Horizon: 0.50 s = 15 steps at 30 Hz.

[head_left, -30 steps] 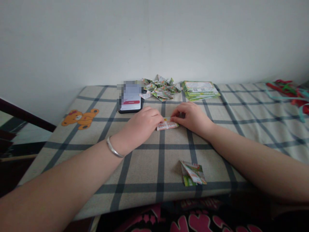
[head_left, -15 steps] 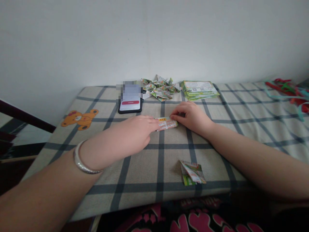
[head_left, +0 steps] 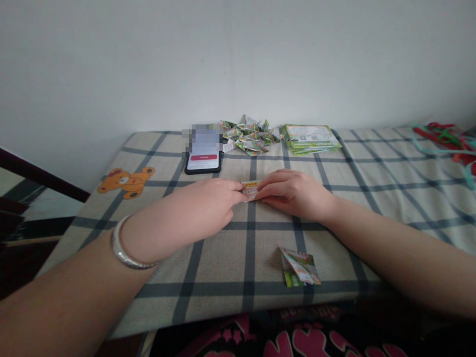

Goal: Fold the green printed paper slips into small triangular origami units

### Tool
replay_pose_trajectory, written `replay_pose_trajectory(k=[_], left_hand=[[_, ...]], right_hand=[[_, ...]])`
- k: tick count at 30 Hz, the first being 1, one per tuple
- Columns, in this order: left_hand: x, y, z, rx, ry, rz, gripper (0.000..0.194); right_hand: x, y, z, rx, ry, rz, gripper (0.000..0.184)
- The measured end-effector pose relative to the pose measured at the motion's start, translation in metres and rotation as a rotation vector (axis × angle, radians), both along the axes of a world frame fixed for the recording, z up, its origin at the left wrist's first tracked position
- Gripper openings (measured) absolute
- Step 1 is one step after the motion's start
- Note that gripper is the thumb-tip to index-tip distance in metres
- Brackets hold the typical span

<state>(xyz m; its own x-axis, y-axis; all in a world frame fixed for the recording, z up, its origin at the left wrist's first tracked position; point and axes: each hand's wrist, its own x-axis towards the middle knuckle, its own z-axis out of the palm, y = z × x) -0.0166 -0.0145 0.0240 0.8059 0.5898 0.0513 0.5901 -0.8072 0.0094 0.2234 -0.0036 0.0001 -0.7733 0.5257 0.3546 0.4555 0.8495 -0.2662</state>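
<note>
Printed slip [head_left: 250,190] lies 11 o'clock from folded paper [head_left: 300,268], right hand [head_left: 295,193] pinching its 3 o'clock end, left hand [head_left: 208,203] at 9, can't tell if pinched; probably light, easily creased, best held by both ends.

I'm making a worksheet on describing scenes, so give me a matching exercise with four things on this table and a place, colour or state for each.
1. phone
2. teddy bear figure
3. small paper
4. stack of printed sheets

A. between left hand and right hand
B. right of the folded pieces
C. screen lit
D. orange body

Pairs: 1-C, 2-D, 3-A, 4-B
</note>
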Motion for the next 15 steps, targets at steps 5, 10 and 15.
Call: replay_pose_trajectory(k=[5,10,15], left_hand=[[-0.0013,-0.0027,0.0025,-0.008,0.056,0.004,0.037],[-0.0011,-0.0055,0.0026,0.015,0.013,-0.012,0.037],[-0.0006,-0.0035,0.0041,-0.003,0.033,-0.022,0.040]], right_hand=[[0.0002,-0.0001,0.0003,0.017,-0.028,-0.023,0.023],[-0.0007,-0.0001,0.0002,0.030,0.002,-0.032,0.019],[0.0004,0.0009,-0.0023,0.021,0.005,-0.046,0.019]])
